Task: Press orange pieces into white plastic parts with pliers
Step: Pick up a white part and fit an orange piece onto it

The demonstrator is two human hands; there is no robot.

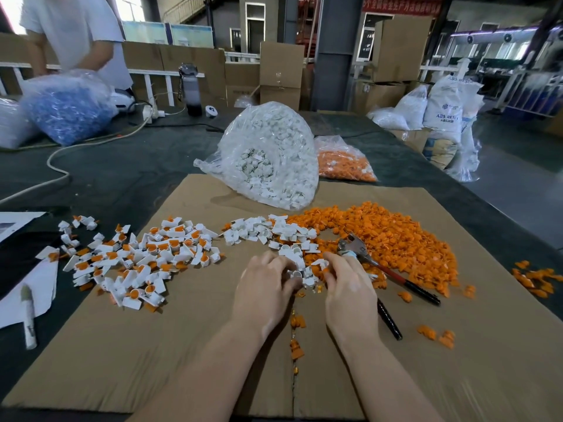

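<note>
Both my hands rest side by side on the cardboard sheet: my left hand curls its fingers around a white plastic part, while my right hand pinches a small orange piece just beside it. The pliers lie untouched just right of my right hand, their metal head against the heap of orange pieces, their dark handles pointing back toward me. Loose white parts sit just beyond my fingers, the finished white-and-orange pile spreads to my left, and a clear bag of white parts stands at the far edge.
</note>
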